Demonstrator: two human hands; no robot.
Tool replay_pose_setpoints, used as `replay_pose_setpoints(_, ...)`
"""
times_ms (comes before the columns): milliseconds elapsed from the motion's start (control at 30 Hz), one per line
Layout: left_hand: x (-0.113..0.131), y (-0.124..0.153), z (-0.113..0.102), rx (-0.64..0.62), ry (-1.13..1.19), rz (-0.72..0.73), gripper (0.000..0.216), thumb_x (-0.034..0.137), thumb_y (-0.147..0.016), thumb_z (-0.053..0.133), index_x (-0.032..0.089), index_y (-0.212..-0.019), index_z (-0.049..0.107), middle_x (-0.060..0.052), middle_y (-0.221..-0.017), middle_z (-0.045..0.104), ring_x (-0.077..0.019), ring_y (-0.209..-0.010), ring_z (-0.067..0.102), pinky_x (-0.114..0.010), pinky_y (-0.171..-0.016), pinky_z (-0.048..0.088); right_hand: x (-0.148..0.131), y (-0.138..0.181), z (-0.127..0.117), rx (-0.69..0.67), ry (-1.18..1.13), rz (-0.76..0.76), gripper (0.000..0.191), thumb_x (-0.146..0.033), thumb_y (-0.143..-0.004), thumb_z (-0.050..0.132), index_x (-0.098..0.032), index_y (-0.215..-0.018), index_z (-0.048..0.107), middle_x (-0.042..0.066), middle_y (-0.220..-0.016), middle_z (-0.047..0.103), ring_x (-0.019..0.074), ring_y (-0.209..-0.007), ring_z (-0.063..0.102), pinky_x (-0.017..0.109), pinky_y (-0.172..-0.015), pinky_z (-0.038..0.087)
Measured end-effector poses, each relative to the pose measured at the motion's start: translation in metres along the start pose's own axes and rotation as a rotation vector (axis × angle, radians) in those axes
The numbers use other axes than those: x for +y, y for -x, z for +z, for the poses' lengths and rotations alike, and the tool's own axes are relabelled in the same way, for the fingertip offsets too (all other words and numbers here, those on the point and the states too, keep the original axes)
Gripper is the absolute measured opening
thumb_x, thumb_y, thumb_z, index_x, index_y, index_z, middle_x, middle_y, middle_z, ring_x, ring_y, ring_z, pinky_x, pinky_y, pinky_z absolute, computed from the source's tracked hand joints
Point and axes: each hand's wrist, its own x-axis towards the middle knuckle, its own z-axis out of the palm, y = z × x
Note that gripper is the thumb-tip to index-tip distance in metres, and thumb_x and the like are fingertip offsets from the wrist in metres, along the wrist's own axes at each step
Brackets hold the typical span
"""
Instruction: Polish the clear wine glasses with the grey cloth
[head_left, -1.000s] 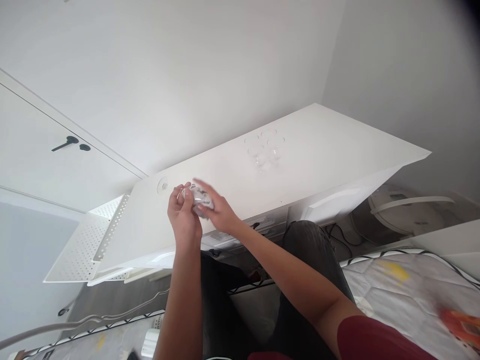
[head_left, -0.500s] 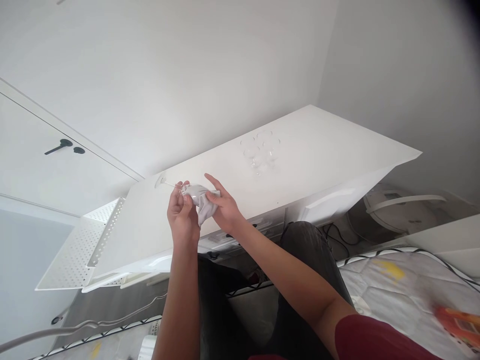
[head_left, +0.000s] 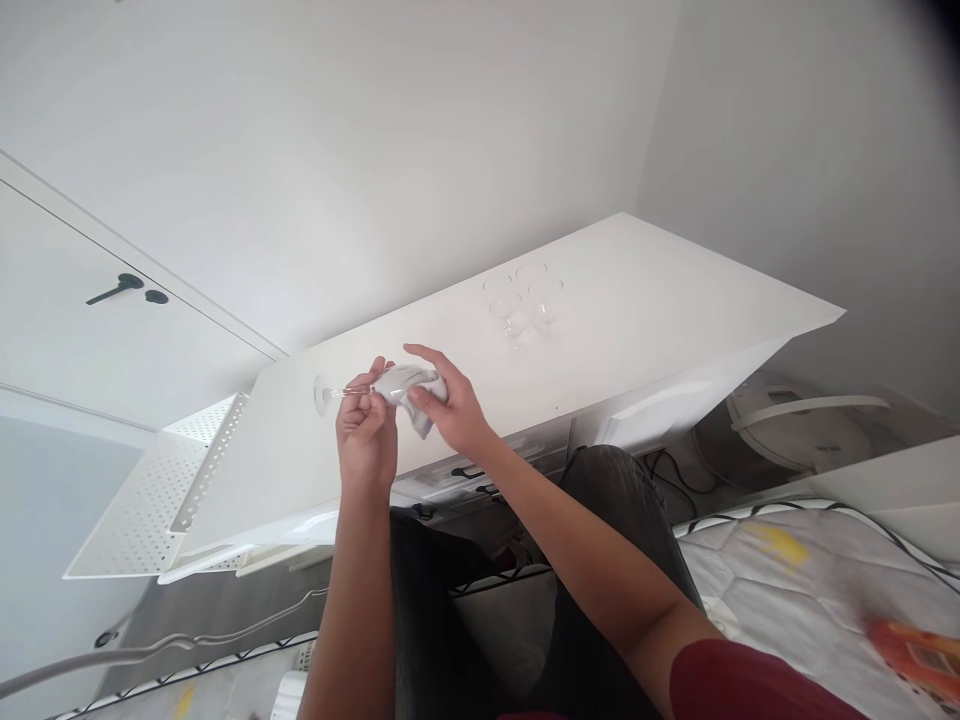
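Note:
My left hand (head_left: 365,430) pinches the thin stem of a clear wine glass (head_left: 334,392), held sideways with its round foot pointing left. The glass bowl is wrapped in a white cloth (head_left: 409,390), and my right hand (head_left: 448,405) is closed round that cloth and bowl. Both hands are raised above the near edge of a white desk (head_left: 637,300). Several more clear stemmed glasses (head_left: 523,298) stand together on the desk top, farther back and to the right.
A white perforated shelf (head_left: 150,495) hangs off the desk's left end. A white door with a black handle (head_left: 116,288) is at the left. Cables and a white fan-like appliance (head_left: 795,425) lie under the desk at right. A quilted mattress (head_left: 810,580) lies at lower right.
The cloth has gone from bunched and hanging to wrapped over the glass bowl, and the glass's foot now shows out to the left. Both hands stayed nearly in place.

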Motion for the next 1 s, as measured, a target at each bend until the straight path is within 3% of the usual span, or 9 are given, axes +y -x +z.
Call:
replay_pose_setpoints(100,0.004,0.008,-0.001,-0.029,0.010,-0.163,0.040,0.032,-0.087,0.078,0.027,-0.127,0.070,-0.009,-0.142,0.066,-0.0297,-0.135,0.060,-0.049,-0.117,0.045,-0.002,-0.002,-0.005,0.000,0.174,-0.147,0.048,-0.052,-0.098,0.059,-0.031,-0.141,0.060,0.006,-0.112,0.072,0.0239,-0.103,0.065,0.038,-0.091,0.054)
replay_pose_setpoints(200,0.015,0.020,-0.010,-0.038,0.053,-0.300,0.051,0.022,-0.082,0.076,0.027,-0.133,0.068,-0.010,-0.140,0.068,-0.0321,-0.125,0.067,-0.052,-0.110,0.051,-0.001,-0.008,-0.018,0.194,0.059,-0.146,0.049,-0.056,-0.099,0.056,-0.028,-0.139,0.056,0.004,-0.097,0.068,0.0208,-0.085,0.063,0.035,-0.080,0.055)
replay_pose_setpoints(300,0.029,0.034,-0.019,-0.095,0.123,-0.536,0.045,0.039,-0.085,0.068,0.017,-0.124,0.073,-0.018,-0.135,0.069,-0.0341,-0.108,0.073,-0.050,-0.093,0.059,-0.006,-0.012,-0.038,0.262,-0.048,-0.116,0.042,-0.058,-0.098,0.057,-0.030,-0.129,0.056,-0.001,-0.081,0.058,0.0180,-0.071,0.057,0.031,-0.068,0.051)
replay_pose_setpoints(400,0.041,0.050,-0.014,-0.215,0.108,-0.784,0.061,0.062,-0.090,0.060,0.010,-0.118,0.073,-0.022,-0.117,0.073,-0.0307,-0.092,0.073,-0.046,-0.080,0.061,-0.021,-0.011,-0.052,-0.035,0.024,-0.080,0.035,-0.055,-0.095,0.064,-0.029,-0.118,0.063,-0.002,-0.077,0.056,0.0158,-0.063,0.051,0.029,-0.061,0.045)
replay_pose_setpoints(467,0.043,0.061,-0.005,-0.312,0.032,-0.835,0.054,0.058,-0.090,0.066,0.011,-0.115,0.073,-0.015,-0.099,0.071,-0.0242,-0.082,0.069,-0.040,-0.073,0.061,-0.031,-0.008,-0.050,-0.265,0.063,-0.074,0.033,-0.052,-0.094,0.066,-0.027,-0.115,0.067,0.000,-0.082,0.060,0.0154,-0.065,0.051,0.029,-0.063,0.044)
replay_pose_setpoints(533,0.040,0.070,0.003,-0.337,-0.087,-0.802,0.041,0.049,-0.091,0.071,0.013,-0.110,0.071,-0.004,-0.078,0.060,-0.0159,-0.068,0.060,-0.032,-0.063,0.057,-0.034,-0.006,-0.040,-0.300,0.020,-0.048,0.034,-0.051,-0.094,0.065,-0.028,-0.119,0.067,0.001,-0.086,0.062,0.0165,-0.069,0.054,0.030,-0.066,0.045)
replay_pose_setpoints(667,0.029,0.079,0.005,-0.158,-0.336,-0.595,0.037,0.052,-0.094,0.068,0.015,-0.095,0.066,0.004,-0.066,0.043,-0.0105,-0.058,0.051,-0.023,-0.052,0.047,-0.021,-0.009,-0.021,-0.009,-0.188,0.085,0.040,-0.048,-0.093,0.065,-0.030,-0.130,0.061,-0.002,-0.078,0.057,0.0169,-0.070,0.053,0.030,-0.069,0.045)
replay_pose_setpoints(833,0.032,0.088,-0.010,0.046,-0.477,-0.330,0.038,0.053,-0.096,0.064,0.016,-0.093,0.065,0.002,-0.069,0.048,-0.0127,-0.062,0.054,-0.025,-0.051,0.049,-0.005,-0.017,-0.023,0.397,-0.540,0.144,0.031,-0.043,-0.082,0.077,-0.026,-0.097,0.056,-0.004,-0.081,0.054,0.0152,-0.078,0.055,0.026,-0.073,0.045)
replay_pose_setpoints(1000,0.039,0.092,-0.012,0.170,-0.527,-0.126,0.038,0.050,-0.097,0.062,0.017,-0.080,0.060,-0.001,-0.073,0.052,-0.0143,-0.068,0.058,-0.025,-0.051,0.050,-0.004,-0.017,-0.025,0.246,-0.649,0.247,0.026,-0.039,-0.081,0.077,-0.023,-0.083,0.057,-0.001,-0.084,0.057,0.0164,-0.082,0.056,0.027,-0.074,0.046)
